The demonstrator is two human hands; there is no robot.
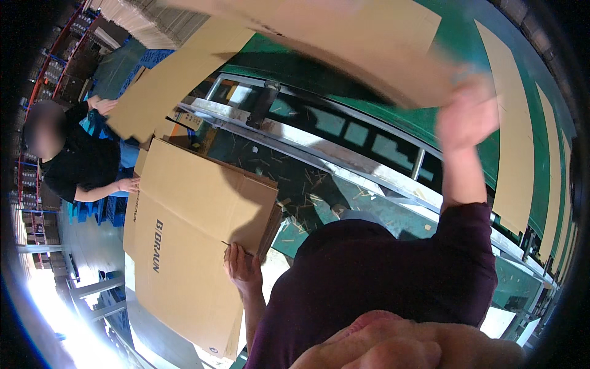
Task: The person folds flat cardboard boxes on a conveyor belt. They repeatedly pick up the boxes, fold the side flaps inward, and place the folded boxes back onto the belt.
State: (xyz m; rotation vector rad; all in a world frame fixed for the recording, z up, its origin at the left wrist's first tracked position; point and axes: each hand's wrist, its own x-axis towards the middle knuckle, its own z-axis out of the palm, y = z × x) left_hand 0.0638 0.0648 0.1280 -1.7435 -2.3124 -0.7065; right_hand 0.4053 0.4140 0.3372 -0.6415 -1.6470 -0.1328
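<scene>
My right hand [468, 114], smeared by motion, is closed on the right end of a brown cardboard sheet [369, 52], raised over the green conveyor. My left hand [243, 268] lies at the near right edge of a stack of flattened cardboard boxes [184, 246], its fingers on the top box and slightly apart. Dark print and crease lines mark that top box. To the left, a co-worker in a dark top touches the stack with one hand [128, 184]. The co-worker's other hand [106, 106] is at another cardboard sheet [178, 80].
A green conveyor [479, 55] with metal rails runs across the far side, carrying several spaced cardboard sheets [513, 123] on the right. Cardboard scraps litter the floor [307, 184]. Blue pallets [114, 210] stand behind the co-worker, and a tall pile of cardboard [153, 24] rises at the far left.
</scene>
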